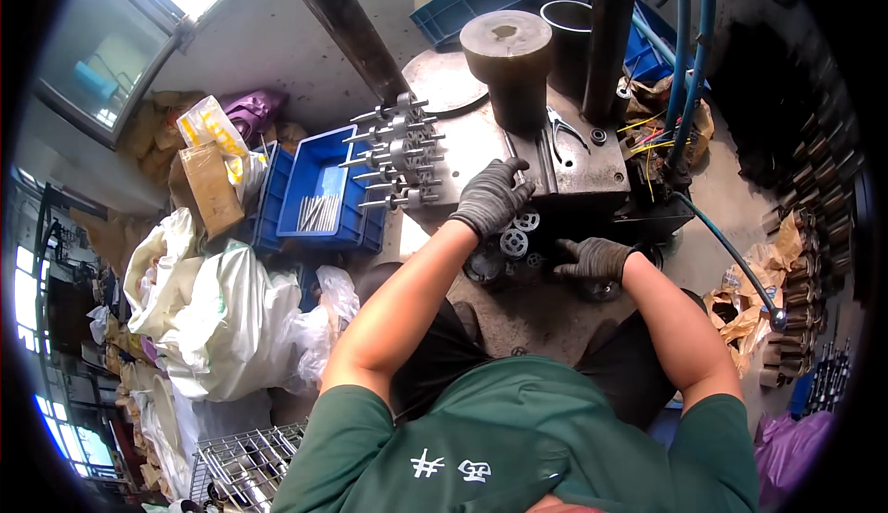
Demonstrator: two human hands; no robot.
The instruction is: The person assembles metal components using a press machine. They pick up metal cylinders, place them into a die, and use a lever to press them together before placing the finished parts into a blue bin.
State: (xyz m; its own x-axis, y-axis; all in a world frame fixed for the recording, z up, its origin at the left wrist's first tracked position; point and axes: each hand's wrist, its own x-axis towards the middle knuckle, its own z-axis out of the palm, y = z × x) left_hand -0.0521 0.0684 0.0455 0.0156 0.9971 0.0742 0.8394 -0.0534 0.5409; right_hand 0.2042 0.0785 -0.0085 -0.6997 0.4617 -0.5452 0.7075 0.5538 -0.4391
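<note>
My left hand (493,197), in a grey striped glove, reaches over the front edge of a steel press bed (597,175). Its fingers are bent together beside a slim metal bar (511,146); what they grip is hidden. Lower and to the right, my right hand (599,259), gloved alike, has its forefinger and thumb apart and nothing visible in it. Below the bed, between the hands, lie round spoked metal parts (514,241). Pliers (558,135) with pale handles rest on the bed. Several metal parts with protruding shafts (404,152) stand in rows along its left side.
A thick cylindrical press ram (507,64) stands behind my left hand, between dark columns (610,37). Left is a blue bin (314,180) holding metal rods (318,214). White sacks (231,319) lie nearer. Blue hoses (689,60) and loose wires (652,143) hang at right.
</note>
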